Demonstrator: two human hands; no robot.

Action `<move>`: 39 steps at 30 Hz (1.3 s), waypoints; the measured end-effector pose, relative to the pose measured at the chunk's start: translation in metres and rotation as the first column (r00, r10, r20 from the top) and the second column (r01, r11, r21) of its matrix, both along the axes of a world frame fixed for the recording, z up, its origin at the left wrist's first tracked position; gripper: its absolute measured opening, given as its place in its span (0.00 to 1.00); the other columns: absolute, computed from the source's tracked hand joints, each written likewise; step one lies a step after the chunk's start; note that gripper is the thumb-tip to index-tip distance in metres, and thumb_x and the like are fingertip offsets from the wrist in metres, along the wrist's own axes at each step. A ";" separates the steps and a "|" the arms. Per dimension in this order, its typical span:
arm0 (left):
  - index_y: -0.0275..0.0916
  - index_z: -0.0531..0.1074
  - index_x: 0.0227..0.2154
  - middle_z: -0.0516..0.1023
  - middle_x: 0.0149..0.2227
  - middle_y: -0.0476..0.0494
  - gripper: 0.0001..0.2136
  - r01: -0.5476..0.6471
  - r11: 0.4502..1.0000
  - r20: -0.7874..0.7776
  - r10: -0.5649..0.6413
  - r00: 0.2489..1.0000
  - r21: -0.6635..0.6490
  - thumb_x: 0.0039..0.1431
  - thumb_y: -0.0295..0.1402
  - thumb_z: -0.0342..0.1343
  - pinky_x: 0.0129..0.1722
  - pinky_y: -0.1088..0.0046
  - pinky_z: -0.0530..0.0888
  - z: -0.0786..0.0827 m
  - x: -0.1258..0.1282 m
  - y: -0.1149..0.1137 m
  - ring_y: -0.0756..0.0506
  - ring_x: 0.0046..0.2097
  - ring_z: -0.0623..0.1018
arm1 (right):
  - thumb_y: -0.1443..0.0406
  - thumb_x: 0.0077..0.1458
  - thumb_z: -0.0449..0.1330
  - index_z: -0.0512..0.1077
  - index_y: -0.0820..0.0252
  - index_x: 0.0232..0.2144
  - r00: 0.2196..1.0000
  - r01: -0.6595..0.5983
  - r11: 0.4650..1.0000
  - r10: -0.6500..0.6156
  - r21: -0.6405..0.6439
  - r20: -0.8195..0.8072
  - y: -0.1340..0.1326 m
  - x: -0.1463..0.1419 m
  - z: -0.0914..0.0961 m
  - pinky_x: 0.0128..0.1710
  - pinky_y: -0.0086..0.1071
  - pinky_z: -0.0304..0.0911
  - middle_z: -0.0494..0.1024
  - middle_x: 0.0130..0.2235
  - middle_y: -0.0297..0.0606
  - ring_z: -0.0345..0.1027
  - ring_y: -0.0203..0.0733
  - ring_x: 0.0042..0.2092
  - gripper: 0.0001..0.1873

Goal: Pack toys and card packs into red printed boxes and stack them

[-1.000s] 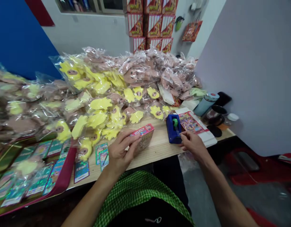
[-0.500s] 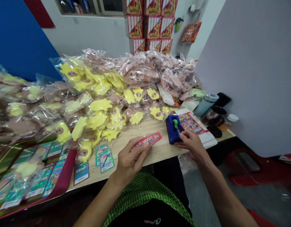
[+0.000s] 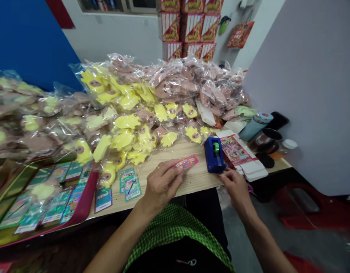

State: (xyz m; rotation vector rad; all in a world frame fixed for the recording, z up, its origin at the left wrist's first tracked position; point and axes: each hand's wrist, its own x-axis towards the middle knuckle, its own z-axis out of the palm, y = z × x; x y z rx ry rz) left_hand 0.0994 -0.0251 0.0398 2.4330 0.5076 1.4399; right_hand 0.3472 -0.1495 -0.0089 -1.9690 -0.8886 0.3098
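My left hand (image 3: 165, 182) is closed around one end of a small flat red packet (image 3: 189, 162) with white and blue print, its other end pointing right. A blue tape dispenser (image 3: 211, 155) with a green-cored roll (image 3: 216, 148) stands to the right of the packet. Just below its front end, my right hand (image 3: 234, 185) is pinched on a strip of tape; the clear strip itself hardly shows. Several teal shiny cards (image 3: 133, 188) lie on the wooden table (image 3: 158, 167), left of my left hand.
Bagged yellow and brown figures (image 3: 126, 121) are heaped along the back. A red-rimmed box (image 3: 91, 185) holding cards is at left. On the right are a printed carton (image 3: 240, 151), a blue bottle (image 3: 254, 125) and a dark mug (image 3: 266, 139). Red cartons (image 3: 171, 26) are stacked behind.
My right hand has moved down from beside the tape roll to below the dispenser's front end, drawing tape. My left hand keeps the red packet. The view has shifted slightly.
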 end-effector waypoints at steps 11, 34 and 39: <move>0.37 0.76 0.38 0.84 0.46 0.38 0.03 0.015 1.000 -0.017 -0.015 1.000 0.019 0.65 0.25 0.58 0.42 0.69 0.84 0.003 0.000 0.000 0.46 0.44 0.85 | 0.58 0.63 0.57 0.69 0.58 0.50 0.748 -0.530 0.796 0.601 0.292 -0.282 0.031 -0.082 0.085 0.26 0.31 0.60 0.68 0.22 0.25 0.62 0.38 0.23 0.15; 0.36 0.74 0.41 0.83 0.44 0.37 0.04 0.049 0.999 -0.012 -0.048 0.999 0.020 0.66 0.24 0.58 0.44 0.68 0.83 0.002 -0.001 -0.002 0.45 0.45 0.83 | 0.50 0.52 0.63 0.67 0.56 0.25 0.765 -0.475 0.868 0.489 0.145 -0.419 0.045 -0.088 0.089 0.16 0.28 0.53 0.67 0.20 0.30 0.55 0.34 0.18 0.18; 0.34 0.71 0.51 0.82 0.44 0.37 0.13 0.047 0.994 -0.014 -0.046 0.999 0.099 0.65 0.22 0.57 0.43 0.69 0.82 0.001 0.002 -0.006 0.45 0.44 0.82 | 0.50 0.51 0.60 0.67 0.55 0.22 0.828 -0.510 0.859 0.479 -0.039 -0.292 0.045 -0.080 0.094 0.17 0.29 0.46 0.64 0.18 0.29 0.52 0.34 0.19 0.17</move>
